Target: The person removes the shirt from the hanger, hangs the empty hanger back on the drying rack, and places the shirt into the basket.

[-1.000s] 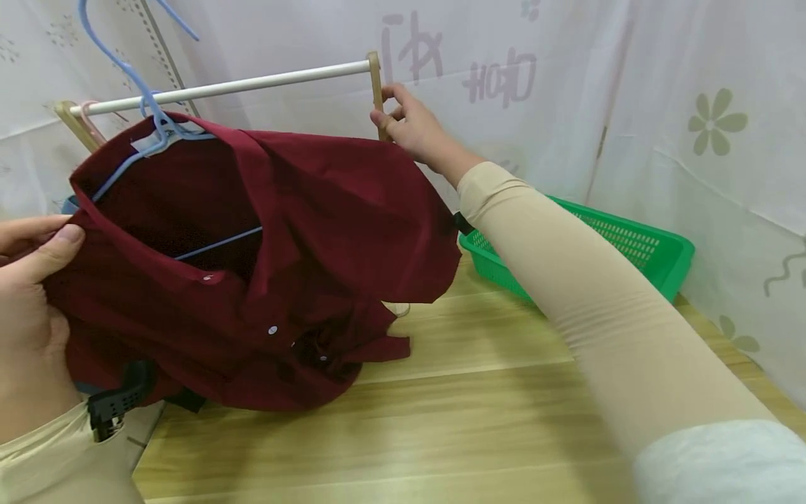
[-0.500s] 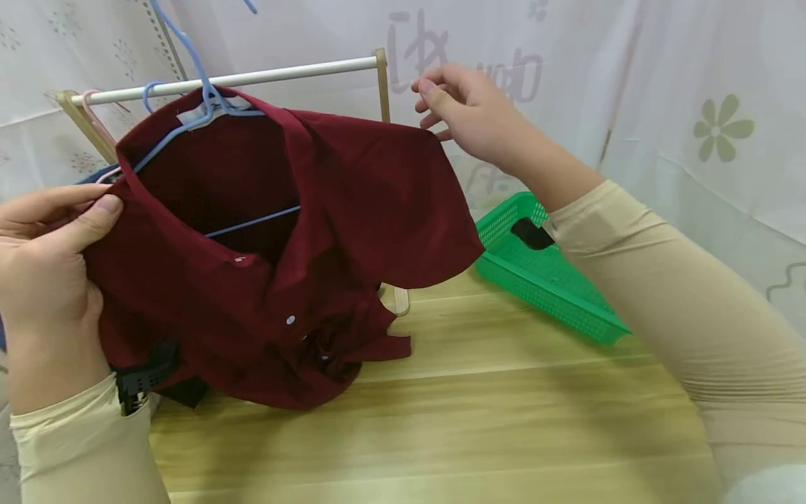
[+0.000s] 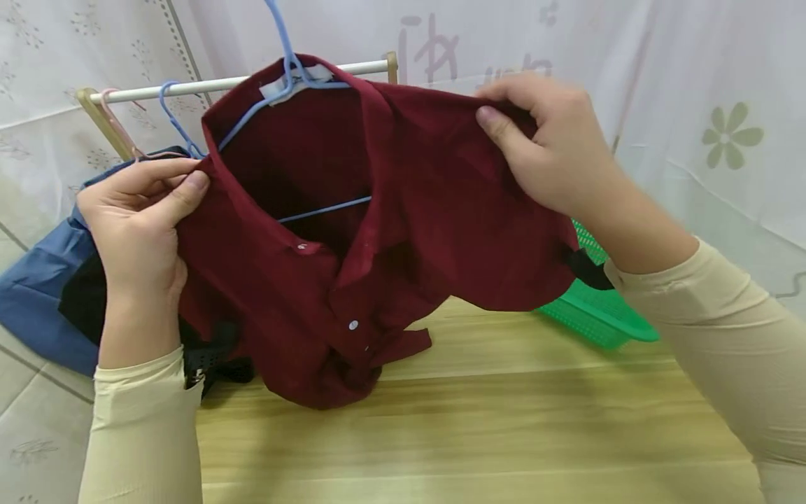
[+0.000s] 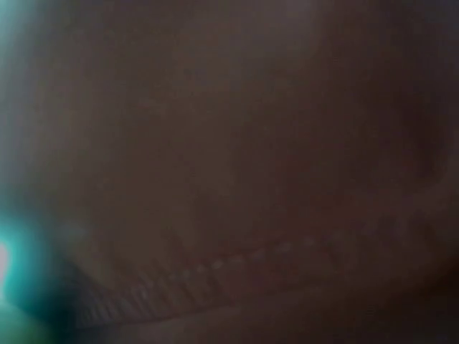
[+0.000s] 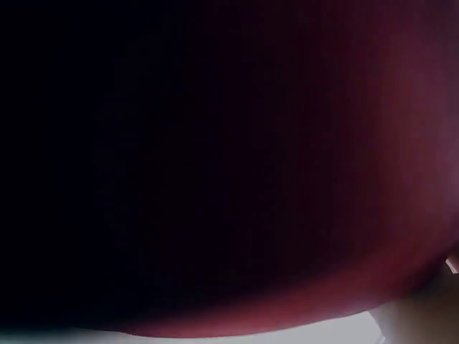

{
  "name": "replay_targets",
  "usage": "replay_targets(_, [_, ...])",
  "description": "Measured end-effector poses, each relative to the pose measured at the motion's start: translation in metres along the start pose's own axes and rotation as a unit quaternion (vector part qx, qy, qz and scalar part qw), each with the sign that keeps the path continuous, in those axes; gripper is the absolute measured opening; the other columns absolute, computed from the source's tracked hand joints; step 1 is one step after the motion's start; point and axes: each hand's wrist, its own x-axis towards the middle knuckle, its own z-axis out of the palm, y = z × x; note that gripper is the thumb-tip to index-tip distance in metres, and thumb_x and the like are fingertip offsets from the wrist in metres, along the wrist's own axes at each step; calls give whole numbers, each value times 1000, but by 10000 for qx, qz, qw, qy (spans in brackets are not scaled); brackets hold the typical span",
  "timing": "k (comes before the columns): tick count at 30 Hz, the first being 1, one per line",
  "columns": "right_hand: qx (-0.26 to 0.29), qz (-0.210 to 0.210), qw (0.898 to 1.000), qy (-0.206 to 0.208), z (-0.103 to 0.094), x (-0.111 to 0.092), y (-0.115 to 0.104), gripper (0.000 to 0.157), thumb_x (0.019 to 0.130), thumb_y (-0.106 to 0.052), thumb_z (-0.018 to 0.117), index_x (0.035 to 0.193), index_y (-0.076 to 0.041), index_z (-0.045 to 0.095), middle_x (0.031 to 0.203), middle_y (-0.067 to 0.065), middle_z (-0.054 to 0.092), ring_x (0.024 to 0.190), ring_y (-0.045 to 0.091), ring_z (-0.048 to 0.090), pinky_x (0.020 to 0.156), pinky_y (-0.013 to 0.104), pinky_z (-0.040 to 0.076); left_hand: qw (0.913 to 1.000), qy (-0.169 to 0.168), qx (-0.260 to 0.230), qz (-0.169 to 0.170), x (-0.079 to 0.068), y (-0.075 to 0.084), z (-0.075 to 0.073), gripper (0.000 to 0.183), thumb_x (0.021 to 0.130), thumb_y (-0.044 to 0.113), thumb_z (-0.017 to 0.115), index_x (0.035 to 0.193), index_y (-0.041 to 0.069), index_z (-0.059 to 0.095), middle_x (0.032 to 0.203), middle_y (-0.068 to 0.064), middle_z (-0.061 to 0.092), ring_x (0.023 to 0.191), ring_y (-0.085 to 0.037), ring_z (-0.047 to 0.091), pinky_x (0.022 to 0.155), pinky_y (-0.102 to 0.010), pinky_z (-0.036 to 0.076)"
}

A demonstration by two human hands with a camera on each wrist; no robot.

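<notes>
A dark red button shirt point(image 3: 441, 189) hangs on a light blue hanger point(image 3: 285, 52), its collar spread wide. My left hand point(image 3: 141, 231) pinches the shirt's shoulder on the left between thumb and fingers. On the other side, my right hand point(image 3: 560, 147) grips the opposite shoulder, thumb in front and fingers behind the cloth. The shirt's lower part droops in folds over the table. Blurred dark cloth fills the left wrist view; red cloth point(image 5: 401, 179) covers most of the right wrist view.
Behind the shirt stands a rack with a white rail point(image 3: 170, 89) and wooden ends. Pink and blue hangers point(image 3: 173, 115) hang from it, with blue clothing point(image 3: 50, 280) at the left. A green basket point(image 3: 604, 322) sits at the right on the wooden table point(image 3: 478, 420).
My right hand has left the rack's wooden end post and taken hold of the shirt's right shoulder. The left hand, shirt and hanger have shifted right and slightly up in view.
</notes>
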Motion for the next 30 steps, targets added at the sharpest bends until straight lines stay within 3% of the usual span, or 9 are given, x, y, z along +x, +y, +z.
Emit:
replay_targets(5, [298, 136, 9993, 171, 1, -29, 19, 20, 104, -14, 66, 115, -2, 79, 98, -27, 68, 93, -2, 61, 87, 15, 45, 9986, -434, 268, -140, -17, -18, 8, 9, 85, -10, 82, 93, -14, 80, 79, -9, 80, 66, -15, 71, 66, -23, 60])
replay_targets(7, [402, 281, 9986, 182, 6, -41, 28, 20, 104, -14, 66, 114, -2, 79, 96, -31, 66, 90, -2, 61, 83, 15, 45, 9977, -548, 292, -261, -24, -25, 9, 7, 86, -9, 81, 92, -12, 81, 80, -9, 80, 67, -14, 72, 67, -24, 60])
replay_targets(10, [603, 767, 9952, 72, 13, -57, 38, 21, 105, -17, 67, 115, -4, 80, 92, -29, 67, 84, 1, 60, 77, 16, 46, 9957, -751, 429, -321, -35, -37, 7, 10, 88, -5, 81, 94, -12, 80, 82, -6, 81, 69, -13, 71, 68, -23, 60])
replay_targets(14, [884, 1623, 9827, -155, 16, -75, 45, 25, 104, -26, 70, 118, -8, 80, 89, -22, 71, 79, 7, 59, 70, 17, 46, 9918, -939, 754, -433, -49, -55, 1, 13, 91, -2, 80, 96, -14, 79, 82, 0, 80, 69, -10, 67, 68, -21, 59])
replay_targets(20, [1044, 2407, 9647, -208, 22, -98, 50, 28, 101, -36, 74, 117, -15, 81, 94, -22, 73, 87, 9, 62, 74, 17, 49, 9867, -946, 1077, -767, -67, -76, -4, 6, 91, -8, 76, 93, -12, 79, 79, 6, 78, 68, -7, 64, 64, -20, 54])
replay_targets(27, [1179, 2969, 9474, -187, 34, -120, 54, 34, 100, -39, 74, 123, -14, 79, 95, -26, 72, 93, 7, 63, 77, 15, 51, 9832, -898, 1224, -1013, -84, -90, -8, 18, 90, -11, 75, 88, 5, 84, 76, 9, 76, 68, -7, 62, 63, -19, 53])
replay_targets(30, [1315, 3098, 9415, -161, 37, -127, 57, 34, 101, -38, 74, 123, -14, 79, 94, -25, 72, 92, 6, 63, 76, 15, 52, 9823, -871, 1261, -1077, -90, -94, -9, 12, 90, -11, 75, 90, -2, 83, 76, 10, 76, 69, -7, 62, 64, -19, 54])
